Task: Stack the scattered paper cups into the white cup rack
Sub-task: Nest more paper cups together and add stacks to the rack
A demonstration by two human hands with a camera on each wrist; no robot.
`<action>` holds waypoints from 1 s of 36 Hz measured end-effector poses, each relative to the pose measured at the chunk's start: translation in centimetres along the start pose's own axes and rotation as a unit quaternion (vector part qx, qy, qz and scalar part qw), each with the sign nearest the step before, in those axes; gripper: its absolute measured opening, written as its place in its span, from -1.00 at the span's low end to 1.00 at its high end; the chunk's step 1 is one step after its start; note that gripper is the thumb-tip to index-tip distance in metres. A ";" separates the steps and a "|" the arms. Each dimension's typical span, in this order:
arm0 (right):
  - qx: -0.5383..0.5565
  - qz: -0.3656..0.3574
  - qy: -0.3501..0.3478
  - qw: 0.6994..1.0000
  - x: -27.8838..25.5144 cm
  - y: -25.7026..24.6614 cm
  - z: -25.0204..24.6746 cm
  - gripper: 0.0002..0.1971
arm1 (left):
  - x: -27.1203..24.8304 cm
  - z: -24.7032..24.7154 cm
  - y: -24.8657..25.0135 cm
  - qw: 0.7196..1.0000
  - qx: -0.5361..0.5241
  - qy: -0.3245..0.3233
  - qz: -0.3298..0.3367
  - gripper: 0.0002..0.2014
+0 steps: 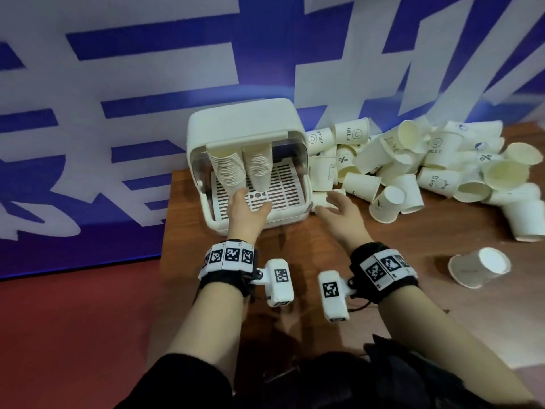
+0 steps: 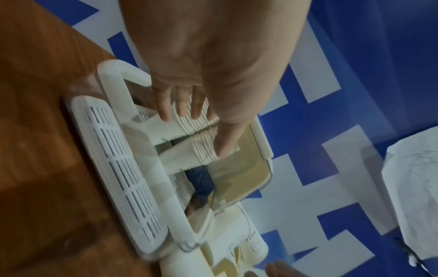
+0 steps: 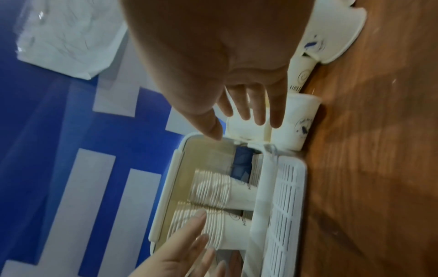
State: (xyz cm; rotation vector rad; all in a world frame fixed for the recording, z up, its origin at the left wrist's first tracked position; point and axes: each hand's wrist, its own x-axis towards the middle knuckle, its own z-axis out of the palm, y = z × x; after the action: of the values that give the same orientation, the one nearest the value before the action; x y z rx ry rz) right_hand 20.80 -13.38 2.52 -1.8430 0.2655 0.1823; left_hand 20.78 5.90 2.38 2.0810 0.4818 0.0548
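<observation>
The white cup rack (image 1: pixel 244 119) stands on the wooden table with its lid up. Two leaning stacks of nested paper cups, a left stack (image 1: pixel 227 169) and a right stack (image 1: pixel 258 169), stand on its slotted tray. My left hand (image 1: pixel 253 202) is open at the rack's front, its straight fingers (image 2: pixel 166 106) against the stacked rims (image 2: pixel 187 125). My right hand (image 1: pixel 327 203) is open with spread fingers (image 3: pixel 259 108), just short of a loose cup (image 3: pixel 294 127) lying beside the rack's right wall. It holds nothing. The left hand's fingers (image 3: pixel 194 234) show by the nearer stack (image 3: pixel 213 228).
A big heap of scattered paper cups (image 1: pixel 413 160) covers the table right of the rack, up to the blue and white backdrop. One cup (image 1: pixel 477 268) lies alone on its side near the right. The table's left edge (image 1: pixel 166 231) drops to a red floor.
</observation>
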 end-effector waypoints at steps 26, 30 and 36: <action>0.028 0.032 0.067 0.997 -0.7 6.6 -26.3 -0.91 | -10.4 23.5 12.3 0.956 -0.003 -0.290 0.029 -0.77; 0.044 0.035 0.082 0.995 -0.2 7.7 -29.8 -0.89 | -11.2 26.4 14.0 0.936 0.016 -0.348 0.039 -0.74; 0.027 0.057 0.138 0.988 1.0 10.9 -34.2 -0.91 | -12.1 29.2 16.3 0.888 0.119 -0.430 0.108 -0.49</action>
State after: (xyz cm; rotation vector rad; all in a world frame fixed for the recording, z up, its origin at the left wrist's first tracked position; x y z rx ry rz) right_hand 18.43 -49.18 1.91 -1.7991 0.5637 -0.0027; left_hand 21.44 -29.69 2.14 2.1340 -0.3051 -0.8027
